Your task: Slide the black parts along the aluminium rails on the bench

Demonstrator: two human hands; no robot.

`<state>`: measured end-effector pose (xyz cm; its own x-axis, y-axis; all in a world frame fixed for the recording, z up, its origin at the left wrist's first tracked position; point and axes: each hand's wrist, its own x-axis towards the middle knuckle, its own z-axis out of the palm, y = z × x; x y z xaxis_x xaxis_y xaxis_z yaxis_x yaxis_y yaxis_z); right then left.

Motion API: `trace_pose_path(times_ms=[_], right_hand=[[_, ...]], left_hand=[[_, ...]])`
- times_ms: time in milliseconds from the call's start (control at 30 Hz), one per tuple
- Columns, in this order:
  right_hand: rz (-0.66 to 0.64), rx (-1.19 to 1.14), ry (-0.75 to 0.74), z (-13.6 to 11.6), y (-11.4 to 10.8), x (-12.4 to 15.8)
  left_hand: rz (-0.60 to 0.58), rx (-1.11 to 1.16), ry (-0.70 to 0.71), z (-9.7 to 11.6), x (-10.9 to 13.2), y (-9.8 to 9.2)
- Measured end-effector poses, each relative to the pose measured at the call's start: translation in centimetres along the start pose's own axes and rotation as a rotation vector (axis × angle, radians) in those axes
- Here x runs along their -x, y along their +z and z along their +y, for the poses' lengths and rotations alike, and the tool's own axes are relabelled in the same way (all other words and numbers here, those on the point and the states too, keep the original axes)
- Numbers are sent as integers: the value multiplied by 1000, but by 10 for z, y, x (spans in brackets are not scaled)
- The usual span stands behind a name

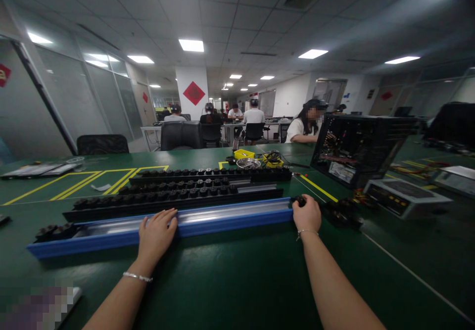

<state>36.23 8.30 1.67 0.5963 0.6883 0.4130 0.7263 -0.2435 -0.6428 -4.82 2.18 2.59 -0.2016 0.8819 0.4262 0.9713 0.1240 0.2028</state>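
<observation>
A long blue channel [237, 224] with a shiny metal inside lies across the green table. A few black roller-like parts [55, 232] sit in its left end. My left hand [158, 231] grips the channel left of its middle, fingers over the front wall and thumb lower. At the channel's right end, my right hand [307, 215] is closed around a small black roller-like part [299, 201], mostly hidden by the fingers. Just behind lie black channels [174, 204] filled with rows of similar black parts.
To the right stand an opened computer case [356, 147] and a power supply unit [406, 197], with dark cabled parts [343, 213] nearby. Farther back are a metal bowl [248, 163] and a yellow tray [244, 154]. A co-worker [302, 124] sits across the table.
</observation>
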Motion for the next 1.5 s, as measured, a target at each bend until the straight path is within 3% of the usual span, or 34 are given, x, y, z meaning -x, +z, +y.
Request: trace_pose_path(times_ms=[267,567,700,933,1100,1333,1500], right_hand=[[10,40,16,7,-5,-5],[107,-8,-44,14,11,-11],[162,-22,-46,28,8,-24],[-137,62,-150,70,-10,-42],[-182,174,-134,74,-4,-46],[-114,333,-185,76,4,-46],[71,336,-272,68,-4,-39]], left_hand=[[9,-11,5,0,-1,0],[-12,5,-15,-1,-3,2],[-27,20,-30,-1,-4,3],[-57,27,-67,1,-8,1],[-74,29,-83,4,-8,-4],[-67,28,-36,3,-6,-4],[-29,-39,-15,-20,-22,-11]])
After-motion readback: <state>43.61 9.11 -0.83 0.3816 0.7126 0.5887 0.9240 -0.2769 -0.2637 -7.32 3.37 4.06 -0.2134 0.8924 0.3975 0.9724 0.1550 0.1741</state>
